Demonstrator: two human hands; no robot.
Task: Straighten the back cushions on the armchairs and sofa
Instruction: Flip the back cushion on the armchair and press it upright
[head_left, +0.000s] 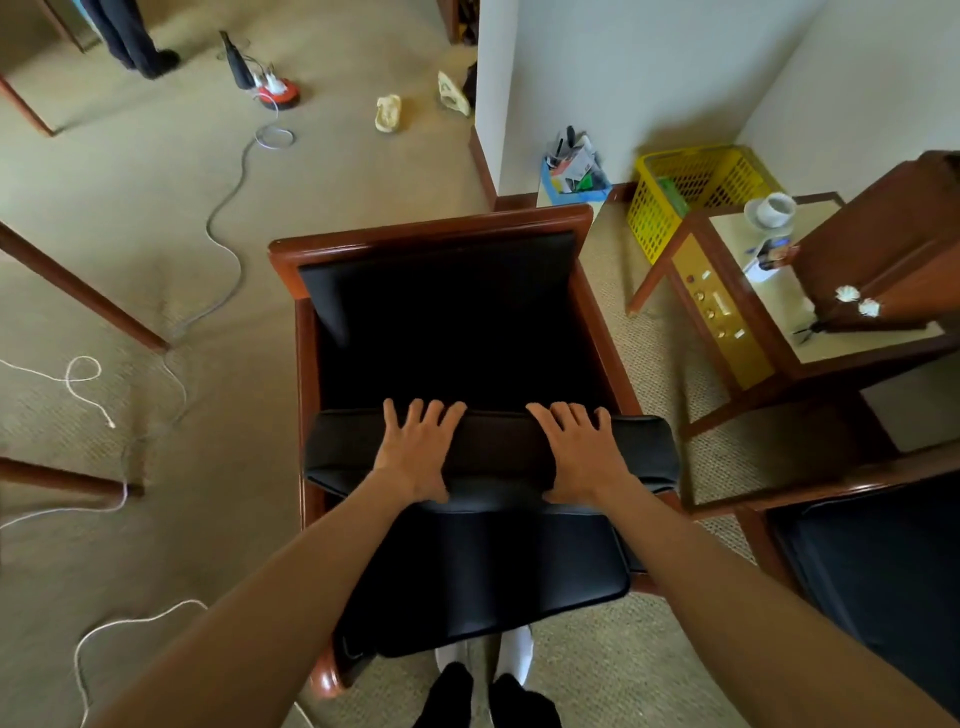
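Note:
An armchair with a red-brown wooden frame stands right in front of me, its dark back panel at the far side. A black leather back cushion lies crosswise over the seat, spanning from arm to arm. My left hand and my right hand grip its upper edge, fingers spread over the top and thumbs on the near face. Below it the black seat cushion sticks out toward my feet. A second armchair with a black seat shows at the lower right.
A wooden side table with a cup and saucer stands right of the chair, a yellow basket and a blue box behind it by the wall. Cables and white cord trail over the carpet at left. A person's legs stand far left.

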